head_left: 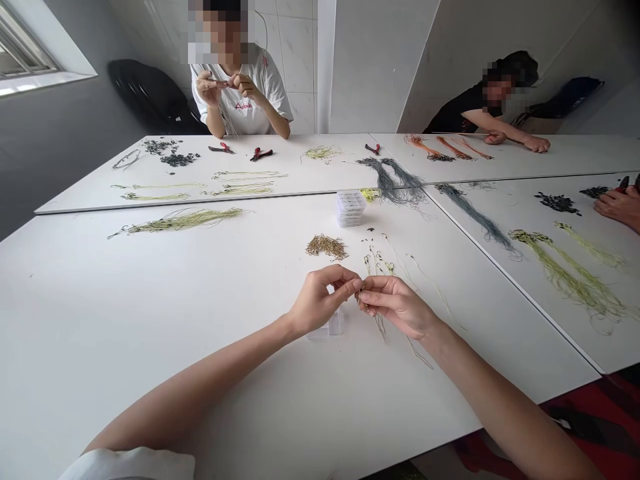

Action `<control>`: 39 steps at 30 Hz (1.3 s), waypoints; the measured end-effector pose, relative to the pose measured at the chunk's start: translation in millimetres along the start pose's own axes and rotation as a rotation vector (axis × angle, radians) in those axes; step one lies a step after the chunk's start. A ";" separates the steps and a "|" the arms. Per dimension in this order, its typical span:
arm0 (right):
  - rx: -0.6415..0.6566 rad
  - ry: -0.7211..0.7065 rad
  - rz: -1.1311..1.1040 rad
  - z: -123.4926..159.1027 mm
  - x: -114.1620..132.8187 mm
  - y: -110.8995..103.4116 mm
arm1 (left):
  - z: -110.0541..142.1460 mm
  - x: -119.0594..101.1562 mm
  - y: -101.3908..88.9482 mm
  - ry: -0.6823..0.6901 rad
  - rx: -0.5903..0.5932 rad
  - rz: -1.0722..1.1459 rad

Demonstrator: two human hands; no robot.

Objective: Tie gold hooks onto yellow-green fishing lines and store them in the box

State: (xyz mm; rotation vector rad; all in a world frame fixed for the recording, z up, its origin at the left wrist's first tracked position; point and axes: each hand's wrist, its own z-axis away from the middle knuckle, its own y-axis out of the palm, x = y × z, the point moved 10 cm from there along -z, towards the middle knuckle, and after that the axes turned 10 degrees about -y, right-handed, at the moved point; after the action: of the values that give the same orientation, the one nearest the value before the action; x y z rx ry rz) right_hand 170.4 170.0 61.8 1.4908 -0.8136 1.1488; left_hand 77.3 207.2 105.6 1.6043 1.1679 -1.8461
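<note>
White sleeve cloth (127,465) sits at the bottom edge of the view, and from it the person's left hand (317,301) reaches across a white laminate counter (100,347) to meet the right hand (397,308). Both hands are closed in a tight pinch, fingertips touching, gripping a thin pale cord (381,328) that hangs down just above the counter; whatever small piece sits at the pinch is too small to tell. A small clear plastic box (331,324) lies beneath the left hand. Just ahead are a heap of brass-coloured wire hooks (327,247), short olive-green looped cords (377,265), and a stack of clear plastic boxes (351,208). Across the counter, a co-worker's raised hands (225,88) pinch something small near red-handled pliers (263,154).
</note>
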 end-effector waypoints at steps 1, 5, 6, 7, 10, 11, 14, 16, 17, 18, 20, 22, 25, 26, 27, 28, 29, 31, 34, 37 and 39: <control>-0.008 -0.004 0.005 -0.1 0.1 -0.8 | -0.3 1.1 -0.2 -0.007 0.001 0.010; -0.035 -0.006 0.034 -0.2 -1.1 -4.0 | -1.7 5.8 -0.2 -0.044 0.018 0.075; -0.032 -0.005 0.039 -0.3 -1.2 -3.6 | -1.9 6.6 0.3 -0.051 0.026 0.086; -0.026 -0.006 0.040 -0.4 -0.9 -2.8 | -2.0 7.2 0.8 -0.057 0.033 0.093; -0.012 -0.009 0.036 -0.6 0.6 -0.2 | -1.8 8.6 1.2 -0.070 0.036 0.097; -0.012 -0.008 0.036 -0.5 1.0 0.1 | -1.7 8.8 0.9 -0.071 0.032 0.098; -0.017 -0.004 0.037 -0.2 1.7 -0.2 | -1.4 9.6 -0.4 -0.074 0.014 0.112; -0.016 -0.003 0.040 -0.1 1.9 -0.4 | -1.0 10.2 -1.4 -0.080 0.000 0.121; -0.014 -0.005 0.042 -0.2 2.2 -0.3 | -0.8 10.4 -2.0 -0.083 -0.008 0.124; -0.011 -0.007 0.045 -0.3 2.5 -0.1 | -0.5 10.7 -2.5 -0.088 -0.015 0.126; -0.004 -0.013 0.049 -0.5 3.3 0.6 | -0.4 11.2 -2.8 -0.101 -0.018 0.134; 0.000 -0.020 0.051 -0.5 4.3 1.2 | -0.9 12.5 -2.7 -0.125 -0.009 0.148; -0.003 -0.027 0.053 -0.2 5.1 0.8 | -3.0 16.3 -5.6 -0.175 -0.009 0.203; -0.008 -0.028 0.056 0.0 5.1 0.2 | -3.9 17.4 -7.0 -0.188 -0.010 0.232; -0.013 -0.028 0.060 0.1 4.9 -0.5 | -4.8 18.2 -8.2 -0.197 -0.009 0.261; -0.020 -0.027 0.064 0.1 4.5 -1.3 | -5.6 18.9 -9.0 -0.203 -0.005 0.288; -0.028 -0.027 0.068 0.1 4.0 -2.3 | -6.1 19.7 -9.4 -0.209 -0.001 0.308; -0.049 -0.028 0.071 -0.3 2.9 -4.8 | -6.5 21.9 -9.5 -0.224 0.001 0.320; -0.102 -0.050 0.070 -1.5 3.4 -10.9 | -5.2 24.7 -5.5 -0.252 0.024 0.312; -0.176 -0.093 0.058 -2.4 7.0 -19.0 | -3.2 24.5 2.5 -0.277 0.080 0.293; -0.217 -0.118 0.042 -2.5 9.3 -22.9 | -1.7 23.7 9.0 -0.290 0.127 0.286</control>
State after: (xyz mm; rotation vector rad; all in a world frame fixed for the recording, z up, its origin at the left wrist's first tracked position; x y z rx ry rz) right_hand 193.7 178.4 63.3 1.3757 -1.0216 0.9766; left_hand 79.6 208.4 80.2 1.4211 0.6720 -1.9101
